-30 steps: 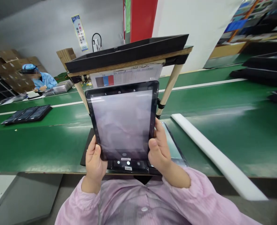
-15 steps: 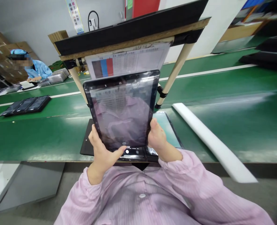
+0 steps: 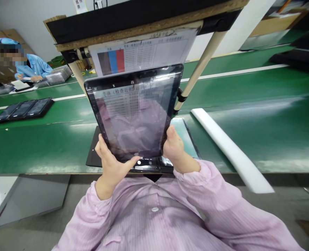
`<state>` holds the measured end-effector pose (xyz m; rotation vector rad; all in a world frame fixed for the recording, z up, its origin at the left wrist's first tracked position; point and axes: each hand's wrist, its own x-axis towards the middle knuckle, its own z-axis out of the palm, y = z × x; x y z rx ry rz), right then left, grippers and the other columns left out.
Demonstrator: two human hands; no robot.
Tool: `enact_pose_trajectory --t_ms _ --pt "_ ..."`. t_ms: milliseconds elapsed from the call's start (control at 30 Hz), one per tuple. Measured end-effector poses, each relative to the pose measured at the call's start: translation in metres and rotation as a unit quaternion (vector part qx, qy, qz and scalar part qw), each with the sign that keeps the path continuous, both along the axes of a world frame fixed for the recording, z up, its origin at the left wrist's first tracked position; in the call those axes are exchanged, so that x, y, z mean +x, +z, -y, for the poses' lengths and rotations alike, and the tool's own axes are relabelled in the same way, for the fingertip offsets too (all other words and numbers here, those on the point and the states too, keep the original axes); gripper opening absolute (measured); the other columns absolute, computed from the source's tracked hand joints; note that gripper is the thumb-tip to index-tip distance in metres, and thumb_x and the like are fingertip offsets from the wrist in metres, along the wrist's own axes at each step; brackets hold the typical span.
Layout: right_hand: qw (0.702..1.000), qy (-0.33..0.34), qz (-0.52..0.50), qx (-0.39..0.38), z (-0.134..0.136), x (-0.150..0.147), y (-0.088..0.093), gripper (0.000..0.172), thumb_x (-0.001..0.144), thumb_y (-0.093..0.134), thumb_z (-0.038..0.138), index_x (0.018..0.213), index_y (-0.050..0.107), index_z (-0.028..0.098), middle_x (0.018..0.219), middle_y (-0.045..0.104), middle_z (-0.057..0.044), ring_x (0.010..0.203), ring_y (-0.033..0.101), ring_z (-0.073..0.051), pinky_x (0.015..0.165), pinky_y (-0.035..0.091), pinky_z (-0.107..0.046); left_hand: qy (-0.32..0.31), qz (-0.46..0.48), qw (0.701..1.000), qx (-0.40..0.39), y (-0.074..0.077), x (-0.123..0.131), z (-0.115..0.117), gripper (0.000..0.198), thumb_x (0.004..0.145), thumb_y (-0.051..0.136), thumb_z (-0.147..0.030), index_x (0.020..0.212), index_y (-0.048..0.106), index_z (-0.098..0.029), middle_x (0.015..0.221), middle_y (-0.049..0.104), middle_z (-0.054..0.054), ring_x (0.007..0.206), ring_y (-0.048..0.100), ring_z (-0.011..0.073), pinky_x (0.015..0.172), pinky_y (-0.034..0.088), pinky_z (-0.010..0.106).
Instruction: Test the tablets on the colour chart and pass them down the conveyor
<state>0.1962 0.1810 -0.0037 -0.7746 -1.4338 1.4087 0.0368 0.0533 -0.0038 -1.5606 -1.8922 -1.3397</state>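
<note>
A black-framed tablet [image 3: 135,118] is held up and tilted in front of me, its screen showing a camera view of printed text. My left hand [image 3: 112,167] grips its lower left side, with the thumb at the bottom edge of the screen. On the lower right side, my right hand [image 3: 174,146] is closed round the edge, thumb upward. Behind the tablet hangs a printed sheet [image 3: 141,55] with dark, blue and red colour blocks. Beneath lie a dark flat panel [image 3: 93,151] at the left and another tablet with a pale lit screen [image 3: 184,136] at the right.
A stand with a black-faced board [image 3: 133,26] and pale poles [image 3: 201,69] rises over the green bench [image 3: 52,146]. A white foam strip [image 3: 230,150] overhangs the bench edge. Black trays [image 3: 24,109] lie at left. A co-worker in blue [image 3: 34,66] sits further back.
The tablet's screen now shows the sheet's text larger and sharper. The whole view has shifted slightly, with the bench and stand higher in the picture. Both hands keep their hold.
</note>
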Motion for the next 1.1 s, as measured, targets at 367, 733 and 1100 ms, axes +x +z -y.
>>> enact_pose_trajectory --t_ms 367,733,1100 --pt "1.000 0.023 -0.013 -0.005 -0.002 0.000 0.002 0.081 0.082 0.032 0.090 0.131 0.061 0.033 0.128 0.068 -0.004 0.139 0.047 -0.031 0.106 0.052 -0.050 -0.011 0.027 1.000 0.005 -0.003 0.000 0.002 0.139 0.057 0.087 -0.065 0.160 0.004 -0.020 0.144 0.030 0.022 0.138 0.031 0.0401 0.115 0.027 0.063" --pt "0.968 0.088 -0.061 0.225 0.017 0.008 0.036 0.058 0.104 0.030 0.055 0.159 0.025 0.036 0.165 0.020 0.008 0.153 0.018 -0.021 0.129 0.015 -0.043 -0.291 0.633 0.712 0.090 0.010 -0.020 0.005 0.044 0.089 0.067 -0.047 0.131 0.063 -0.036 0.135 0.066 0.003 0.126 0.059 0.0248 0.102 0.053 0.040" --pt "0.893 0.083 0.099 0.430 -0.001 0.008 0.087 0.072 0.105 0.040 0.040 0.160 -0.006 0.034 0.166 0.003 0.006 0.153 0.015 -0.017 0.125 0.024 -0.033 -0.277 0.691 0.662 0.088 -0.007 -0.023 0.012 0.051 0.089 0.067 -0.046 0.138 0.058 -0.040 0.140 0.064 0.003 0.122 0.064 0.0235 0.104 0.052 0.041"
